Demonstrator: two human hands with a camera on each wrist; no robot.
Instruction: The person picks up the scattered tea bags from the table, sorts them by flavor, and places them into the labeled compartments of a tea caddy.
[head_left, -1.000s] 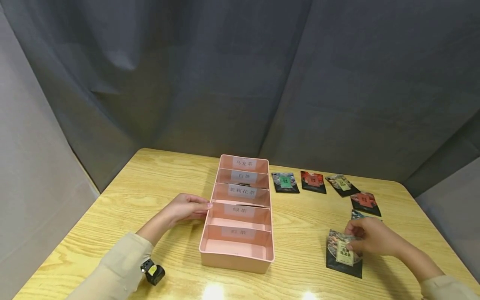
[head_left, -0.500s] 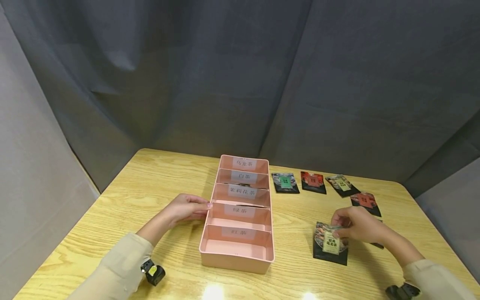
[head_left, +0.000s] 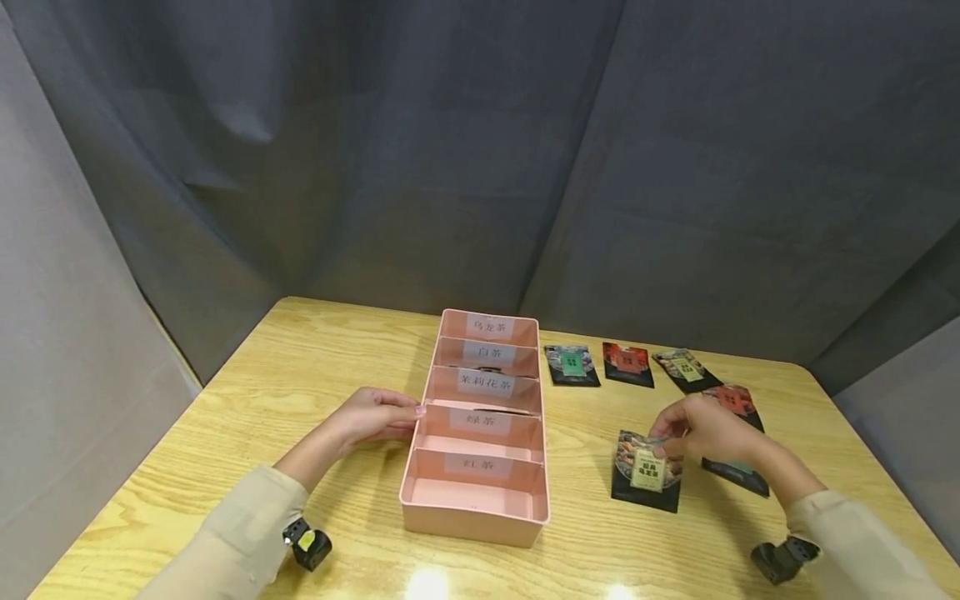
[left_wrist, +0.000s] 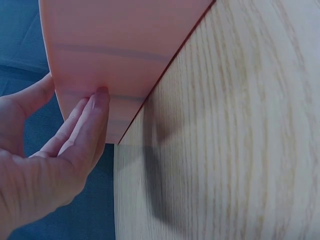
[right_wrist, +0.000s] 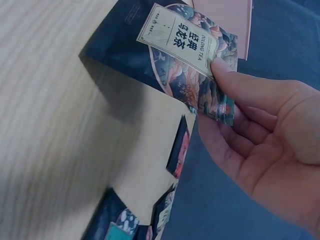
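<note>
My right hand [head_left: 705, 432] pinches the top edge of a black tea packet [head_left: 647, 475] with a pale yellow-green label, thumb on its front. In the right wrist view the label of this packet [right_wrist: 175, 42] reads OOLONG TEA, and it hangs tilted above the table. My left hand [head_left: 378, 414] holds the left wall of a long pink divided box [head_left: 472, 525]. In the left wrist view the thumb is at the rim of the box [left_wrist: 125, 30] and the fingers lie along its outer side. White labels with Chinese writing mark the compartments; dark packet edges show in two of them.
Right of the box lie a green-labelled packet [head_left: 572, 367], a red-labelled packet [head_left: 627, 365], a yellow-labelled packet [head_left: 686, 371] and another red-labelled packet [head_left: 731, 400]. One more packet [head_left: 738, 477] is partly hidden behind my right arm. A dark curtain [head_left: 480, 167] stands behind the table.
My right hand has lifted the oolong tea packet and carried it left and slightly away from me, towards the box. The left hand and the box have stayed in place.
</note>
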